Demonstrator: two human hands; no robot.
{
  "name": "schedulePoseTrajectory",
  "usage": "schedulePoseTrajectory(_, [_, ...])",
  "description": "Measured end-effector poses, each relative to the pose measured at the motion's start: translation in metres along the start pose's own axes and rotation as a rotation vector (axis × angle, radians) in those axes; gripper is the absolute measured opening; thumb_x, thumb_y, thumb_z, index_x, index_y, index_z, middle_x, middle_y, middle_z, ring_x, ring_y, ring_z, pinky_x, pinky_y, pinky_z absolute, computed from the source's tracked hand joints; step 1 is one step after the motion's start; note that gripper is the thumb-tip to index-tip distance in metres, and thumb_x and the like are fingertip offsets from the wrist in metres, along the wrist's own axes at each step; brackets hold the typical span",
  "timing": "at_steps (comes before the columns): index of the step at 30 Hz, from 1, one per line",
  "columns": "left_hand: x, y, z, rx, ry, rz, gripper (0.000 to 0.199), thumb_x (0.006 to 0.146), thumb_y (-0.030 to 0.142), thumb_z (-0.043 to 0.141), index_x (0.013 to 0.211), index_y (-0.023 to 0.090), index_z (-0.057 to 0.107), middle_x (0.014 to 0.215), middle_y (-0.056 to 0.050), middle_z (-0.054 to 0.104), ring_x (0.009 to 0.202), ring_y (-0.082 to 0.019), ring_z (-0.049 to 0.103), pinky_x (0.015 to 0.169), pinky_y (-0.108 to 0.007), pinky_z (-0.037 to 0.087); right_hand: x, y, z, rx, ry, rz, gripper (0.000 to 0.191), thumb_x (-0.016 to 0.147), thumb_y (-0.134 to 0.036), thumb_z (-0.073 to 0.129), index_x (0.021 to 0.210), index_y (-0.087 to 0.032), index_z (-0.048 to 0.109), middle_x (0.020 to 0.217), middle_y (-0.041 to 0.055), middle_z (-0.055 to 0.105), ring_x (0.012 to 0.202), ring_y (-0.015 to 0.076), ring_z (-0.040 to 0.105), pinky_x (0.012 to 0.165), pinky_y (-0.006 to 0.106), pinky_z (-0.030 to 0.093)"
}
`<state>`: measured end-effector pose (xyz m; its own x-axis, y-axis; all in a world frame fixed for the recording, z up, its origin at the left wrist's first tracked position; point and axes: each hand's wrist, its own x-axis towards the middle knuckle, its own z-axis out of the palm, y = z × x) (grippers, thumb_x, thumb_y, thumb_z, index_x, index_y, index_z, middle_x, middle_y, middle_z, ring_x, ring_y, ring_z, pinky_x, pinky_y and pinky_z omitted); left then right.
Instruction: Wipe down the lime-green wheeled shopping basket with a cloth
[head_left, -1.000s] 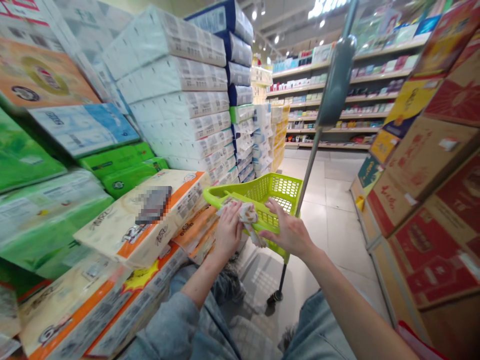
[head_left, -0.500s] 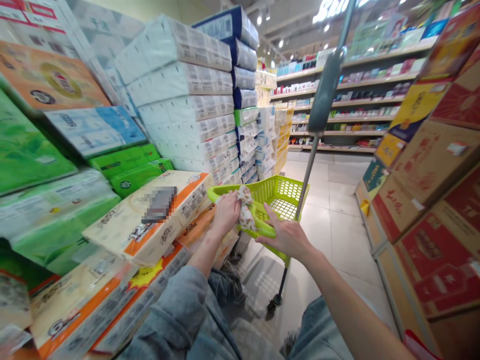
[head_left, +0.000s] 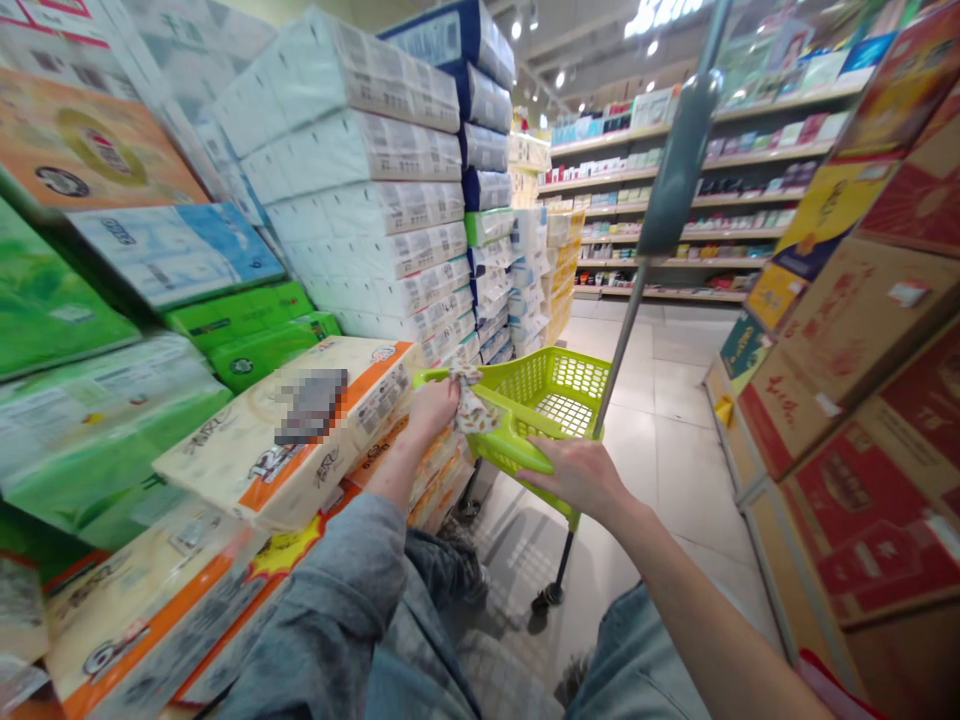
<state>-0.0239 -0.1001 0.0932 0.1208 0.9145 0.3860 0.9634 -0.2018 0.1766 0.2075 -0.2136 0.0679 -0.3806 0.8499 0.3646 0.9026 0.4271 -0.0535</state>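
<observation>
A lime-green shopping cart (head_left: 517, 458) with a lattice basket stands in front of me on thin legs with wheels. My left hand (head_left: 435, 405) is closed at the left part of its rim, fingers by a patterned cloth (head_left: 476, 405) tied around the handle. On the right corner of the rim, my right hand (head_left: 581, 475) is wrapped round the green plastic. A gray pole with a thick grip (head_left: 675, 170) rises slanting beside the cart's right side. To the left, a dark pixelated flat item (head_left: 315, 405) lies on a cream and orange tissue pack (head_left: 225, 440).
Tall stacks of white tissue packs (head_left: 405, 145) and green packs (head_left: 67, 280) line the left. Cartons (head_left: 862, 330) are piled at the right. Stocked shelves (head_left: 660, 205) span the back, with a tiled floor (head_left: 660, 400) between.
My left hand and the cloth have shifted left along with the near end of the cart. My right hand's fingers, spread before, now close round the rim. The pole has moved right in view.
</observation>
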Motion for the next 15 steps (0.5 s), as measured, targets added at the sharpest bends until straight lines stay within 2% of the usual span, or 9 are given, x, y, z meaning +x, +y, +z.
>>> schedulePoseTrajectory(4, [-0.013,0.002,0.014,-0.143,0.158,0.092,0.037,0.091,0.029,0.026,0.082,0.014,0.058,0.085,-0.011,0.065,0.089,-0.022,0.060,0.097,-0.042,0.036,-0.001,0.001,-0.004,-0.025,-0.035,0.065,0.051,0.080,-0.064,0.040,0.103,-0.024,0.063,0.076,0.0059,0.070,0.068,0.0195,0.064,0.057,0.026,0.040])
schedulePoseTrajectory(6, [-0.028,0.007,0.024,-0.275,0.264,0.126,0.034,0.091,0.029,0.026,0.094,0.016,0.057,0.098,-0.010,0.064,0.099,-0.021,0.057,0.103,-0.042,0.031,-0.001,0.002,-0.007,-0.034,-0.055,0.069,0.049,0.081,-0.062,0.040,0.098,-0.023,0.064,0.073,0.0058,0.069,0.066,0.0197,0.063,0.055,0.026,0.038])
schedulePoseTrajectory(8, [-0.046,0.017,0.036,-0.390,0.372,0.131,0.035,0.092,0.030,0.025,0.111,0.017,0.051,0.116,-0.011,0.057,0.117,-0.021,0.047,0.107,-0.043,0.026,-0.001,0.005,-0.009,-0.039,-0.076,0.065,0.050,0.080,-0.064,0.040,0.091,-0.022,0.065,0.071,0.0059,0.069,0.064,0.0188,0.063,0.054,0.026,0.036])
schedulePoseTrajectory(11, [-0.074,0.037,0.053,-0.534,0.472,0.063,0.039,0.093,0.030,0.022,0.124,0.017,0.041,0.134,-0.012,0.043,0.135,-0.019,0.023,0.112,-0.044,0.019,-0.001,0.009,-0.011,-0.045,-0.096,0.055,0.058,0.077,-0.071,0.034,0.085,-0.022,0.064,0.070,0.0059,0.068,0.062,0.0173,0.062,0.053,0.024,0.033])
schedulePoseTrajectory(15, [-0.093,0.062,0.066,-0.681,0.465,-0.082,0.038,0.094,0.030,0.022,0.128,0.018,0.034,0.135,-0.013,0.041,0.135,-0.018,0.024,0.111,-0.042,0.023,-0.003,0.013,-0.014,-0.036,-0.093,0.008,0.061,0.087,-0.062,0.018,0.084,-0.020,0.062,0.071,0.0060,0.068,0.063,0.0155,0.062,0.053,0.023,0.030])
